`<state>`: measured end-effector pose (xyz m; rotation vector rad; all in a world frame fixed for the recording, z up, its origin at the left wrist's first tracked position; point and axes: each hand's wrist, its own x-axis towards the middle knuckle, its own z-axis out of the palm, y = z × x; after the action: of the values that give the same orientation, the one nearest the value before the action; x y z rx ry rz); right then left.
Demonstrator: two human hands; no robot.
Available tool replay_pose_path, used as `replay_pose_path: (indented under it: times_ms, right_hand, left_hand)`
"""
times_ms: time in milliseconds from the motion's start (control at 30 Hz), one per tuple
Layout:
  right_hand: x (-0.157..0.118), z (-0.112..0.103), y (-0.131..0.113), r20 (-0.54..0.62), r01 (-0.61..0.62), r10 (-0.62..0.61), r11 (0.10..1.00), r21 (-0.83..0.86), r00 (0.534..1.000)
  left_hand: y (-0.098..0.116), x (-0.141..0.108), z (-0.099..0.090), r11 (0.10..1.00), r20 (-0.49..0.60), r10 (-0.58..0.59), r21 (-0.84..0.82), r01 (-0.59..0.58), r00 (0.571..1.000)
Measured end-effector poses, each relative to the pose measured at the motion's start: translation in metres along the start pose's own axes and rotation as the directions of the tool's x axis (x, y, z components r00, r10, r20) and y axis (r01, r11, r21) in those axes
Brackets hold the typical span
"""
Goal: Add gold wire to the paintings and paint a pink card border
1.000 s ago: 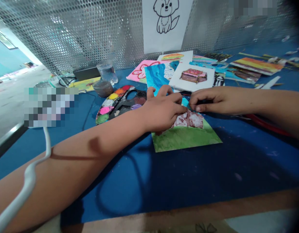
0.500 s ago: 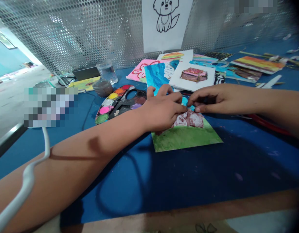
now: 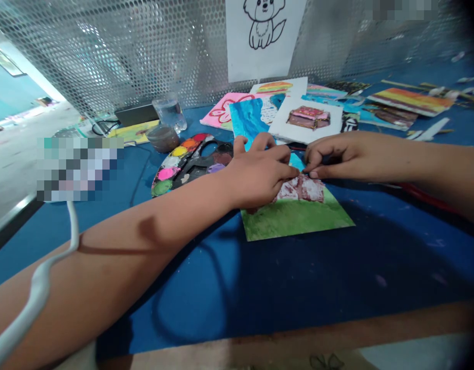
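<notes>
the left hand (image 3: 258, 174) lies spread, fingers slightly curled, on a painted paper sheet (image 3: 298, 218) with rough green and red paint, beside a plastic palette (image 3: 190, 164). the right hand (image 3: 348, 156) has its fingertips pinched together at the sheet's upper edge; whether they grip the paper, i cannot tell.

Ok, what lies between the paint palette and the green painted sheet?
In the head view, the person's left hand lies between the paint palette and the green painted sheet, with the forearm running past the palette's lower edge.

Head view, facing forward-down, close on left hand (image 3: 258, 172), right hand (image 3: 348, 158)
</notes>
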<state>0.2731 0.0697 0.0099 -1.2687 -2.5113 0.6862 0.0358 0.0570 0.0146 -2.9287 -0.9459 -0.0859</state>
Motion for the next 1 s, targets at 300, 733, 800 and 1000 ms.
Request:
replay_pose_path:
  times_ms: [300,733,800,1000]
  right_hand:
    - [-0.002,-0.001,0.000,-0.001,0.061,-0.061,0.997,-0.051,0.998]
    - [-0.007,-0.003,-0.002,-0.010,0.149,-0.152,0.979,-0.140,0.988]
    - [-0.008,-0.002,-0.003,-0.016,0.166,-0.170,0.975,-0.151,0.985]
    - [-0.011,0.003,-0.011,-0.026,0.216,-0.229,0.947,-0.237,0.973]
  left_hand:
    - [0.001,0.000,-0.001,1.000,0.003,0.005,0.024,-0.005,1.000]
    - [0.000,0.000,0.001,0.999,-0.016,0.018,0.032,-0.018,1.000]
    - [0.000,0.000,0.000,0.999,-0.013,0.020,0.034,-0.020,1.000]
    - [0.001,-0.001,-0.001,0.998,0.013,0.007,0.057,-0.008,1.000]
